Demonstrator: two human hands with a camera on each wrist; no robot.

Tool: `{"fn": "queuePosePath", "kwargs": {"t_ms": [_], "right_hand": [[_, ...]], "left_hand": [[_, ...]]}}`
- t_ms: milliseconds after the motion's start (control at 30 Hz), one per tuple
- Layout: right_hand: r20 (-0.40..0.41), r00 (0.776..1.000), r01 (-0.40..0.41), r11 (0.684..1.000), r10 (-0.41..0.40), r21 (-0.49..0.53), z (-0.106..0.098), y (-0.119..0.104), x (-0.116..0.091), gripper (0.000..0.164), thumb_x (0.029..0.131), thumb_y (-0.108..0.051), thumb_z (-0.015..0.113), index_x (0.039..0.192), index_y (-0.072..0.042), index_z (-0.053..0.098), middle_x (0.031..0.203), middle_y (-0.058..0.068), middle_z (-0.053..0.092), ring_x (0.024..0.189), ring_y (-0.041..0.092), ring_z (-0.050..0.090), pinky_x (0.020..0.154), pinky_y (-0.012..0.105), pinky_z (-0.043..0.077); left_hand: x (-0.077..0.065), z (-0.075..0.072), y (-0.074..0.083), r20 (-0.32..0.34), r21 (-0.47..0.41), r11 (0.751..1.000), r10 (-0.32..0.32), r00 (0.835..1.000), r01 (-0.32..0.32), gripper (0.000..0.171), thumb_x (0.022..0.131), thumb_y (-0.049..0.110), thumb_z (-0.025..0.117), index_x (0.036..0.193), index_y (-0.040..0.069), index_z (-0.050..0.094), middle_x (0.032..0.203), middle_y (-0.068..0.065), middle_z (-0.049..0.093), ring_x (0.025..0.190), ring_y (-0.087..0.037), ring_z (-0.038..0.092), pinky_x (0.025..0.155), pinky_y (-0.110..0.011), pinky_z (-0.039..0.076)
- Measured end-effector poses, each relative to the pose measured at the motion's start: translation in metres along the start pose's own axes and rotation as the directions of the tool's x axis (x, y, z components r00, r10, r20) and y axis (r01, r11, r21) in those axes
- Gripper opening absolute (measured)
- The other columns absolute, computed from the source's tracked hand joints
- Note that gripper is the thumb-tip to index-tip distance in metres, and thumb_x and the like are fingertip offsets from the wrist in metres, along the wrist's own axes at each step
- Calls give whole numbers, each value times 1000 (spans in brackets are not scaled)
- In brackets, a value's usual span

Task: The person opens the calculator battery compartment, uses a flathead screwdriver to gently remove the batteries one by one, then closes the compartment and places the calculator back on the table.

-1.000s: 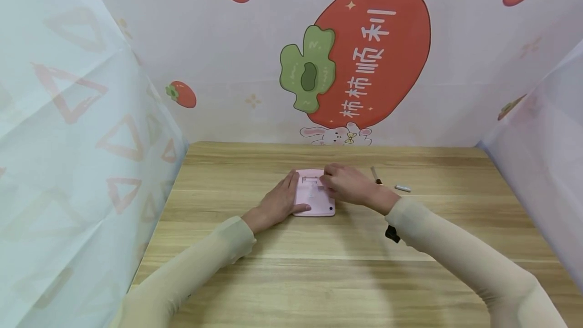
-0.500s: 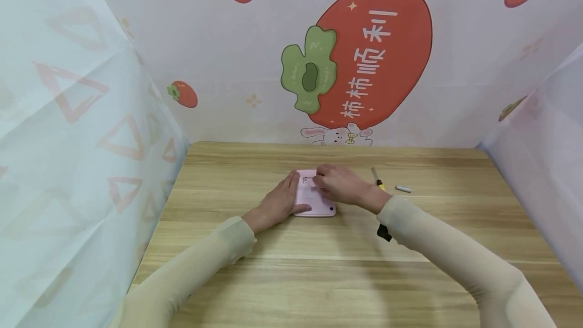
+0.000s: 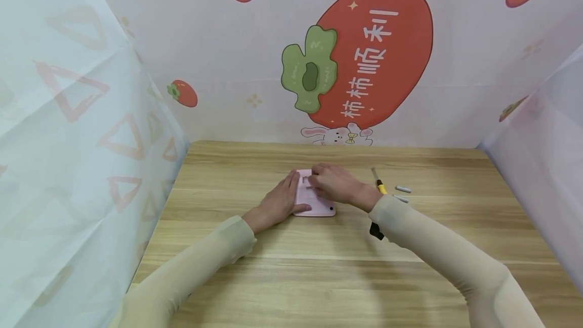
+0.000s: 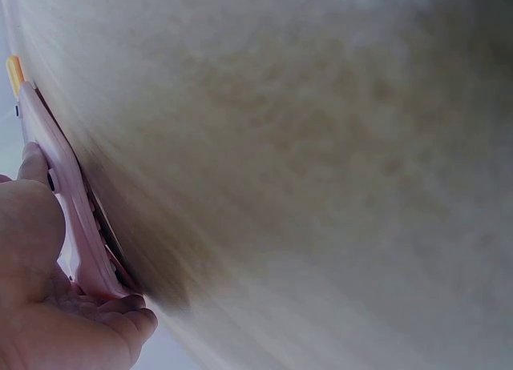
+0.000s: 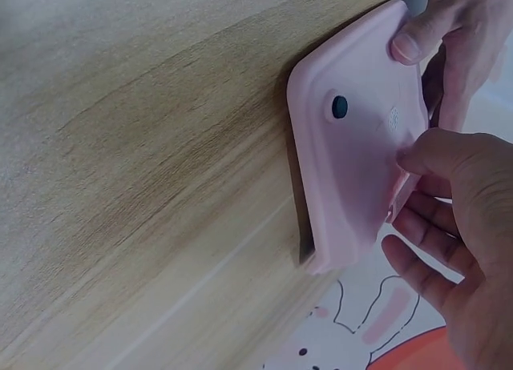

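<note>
A pink calculator (image 3: 321, 206) lies face down on the wooden table, its back with dark round feet upward. My left hand (image 3: 279, 200) grips its left side, the thumb on the back near the front edge and the fingers along the far-left edge. Over the battery recess (image 3: 305, 179), my right hand (image 3: 334, 182) pinches a small pink battery cover (image 3: 311, 187) between thumb and fingers. The right wrist view shows the right thumb on the cover, its other fingers loosely bent; most of the cover is hidden there.
Right of the calculator lies a screwdriver (image 3: 380, 185) with a yellow handle, partly behind the right sleeve. Two silver batteries lie beside it, one farther back (image 3: 403, 189) and one nearer (image 3: 401, 198). A printed backdrop (image 3: 255, 54) stands at the table's rear edge.
My right hand has moved left with the battery cover, across the recess. The sleeve has shifted too, uncovering the second battery and more of the screwdriver. The left hand stays in place.
</note>
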State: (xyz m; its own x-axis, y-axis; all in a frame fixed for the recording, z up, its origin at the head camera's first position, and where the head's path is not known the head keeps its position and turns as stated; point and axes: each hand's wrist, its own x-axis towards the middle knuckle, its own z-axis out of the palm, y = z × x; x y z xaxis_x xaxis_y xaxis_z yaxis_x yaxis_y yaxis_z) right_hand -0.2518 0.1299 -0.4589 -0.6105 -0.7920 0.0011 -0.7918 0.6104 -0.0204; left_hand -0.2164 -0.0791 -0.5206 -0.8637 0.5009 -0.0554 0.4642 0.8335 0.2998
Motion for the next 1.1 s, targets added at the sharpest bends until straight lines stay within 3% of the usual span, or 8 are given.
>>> {"fn": "queuePosePath", "kwargs": {"t_ms": [567, 800, 1100], "right_hand": [[20, 999, -42, 999, 42, -10, 4, -3, 10, 19, 99, -18, 77, 114, -8, 82, 110, 9, 71, 90, 21, 60, 76, 33, 60], [35, 998, -46, 999, 45, 21, 1, -3, 12, 16, 99, -15, 76, 111, -6, 82, 106, 9, 70, 87, 20, 58, 74, 32, 58], [34, 999, -42, 999, 41, 30, 1, 0, 14, 15, 99, -14, 76, 110, -5, 82, 102, 8, 69, 83, 19, 56, 72, 31, 56]], "left_hand": [[-1, -2, 2, 7, -1, 1000, 4, 1000, -4, 107, 100, 61, 63, 165, -8, 14, 173, -29, 16, 156, -40, 32, 124, -47, 38], [-2, -3, 2, -44, -1, 999, 35, 998, -35, 102, 100, 56, 67, 162, -10, 20, 169, -32, 23, 153, -42, 37, 122, -48, 40], [-3, -3, 2, -53, 12, 999, 45, 998, -45, 101, 100, 56, 66, 162, -11, 21, 168, -33, 25, 154, -42, 36, 123, -49, 39]]}}
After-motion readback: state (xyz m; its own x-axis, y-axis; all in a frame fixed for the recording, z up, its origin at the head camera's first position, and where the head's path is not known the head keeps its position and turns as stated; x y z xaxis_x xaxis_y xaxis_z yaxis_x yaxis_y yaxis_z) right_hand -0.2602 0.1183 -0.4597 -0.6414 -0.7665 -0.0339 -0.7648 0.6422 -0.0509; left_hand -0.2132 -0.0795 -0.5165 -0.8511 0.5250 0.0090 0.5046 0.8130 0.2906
